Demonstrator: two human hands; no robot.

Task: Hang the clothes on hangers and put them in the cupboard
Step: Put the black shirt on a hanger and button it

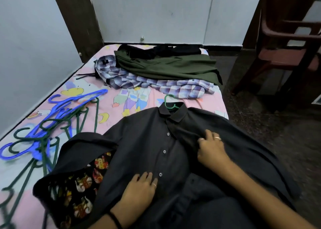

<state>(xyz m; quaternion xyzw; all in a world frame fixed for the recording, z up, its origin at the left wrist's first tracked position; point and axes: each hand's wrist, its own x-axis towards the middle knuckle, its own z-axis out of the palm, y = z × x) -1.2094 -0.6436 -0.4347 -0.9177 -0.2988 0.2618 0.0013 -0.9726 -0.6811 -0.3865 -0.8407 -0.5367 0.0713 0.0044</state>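
Hands (139,188) (211,150) on black shirt (142,145); label perhaps unreadable.

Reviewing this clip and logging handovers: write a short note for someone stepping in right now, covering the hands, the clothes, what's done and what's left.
Left hand: flat, pressing the dark grey shirt beside the button placket.
Right hand: fingers curled on the shirt's other front panel, pinching the fabric.
Done: a green hanger is already in the collar, hook sticking out; the shirt lies face up on the bed.
Left: finish this shirt and carry it to the cupboard, then the checked shirt, olive garment, black garment and elephant-print cloth.
Spare hangers are piled on the left.
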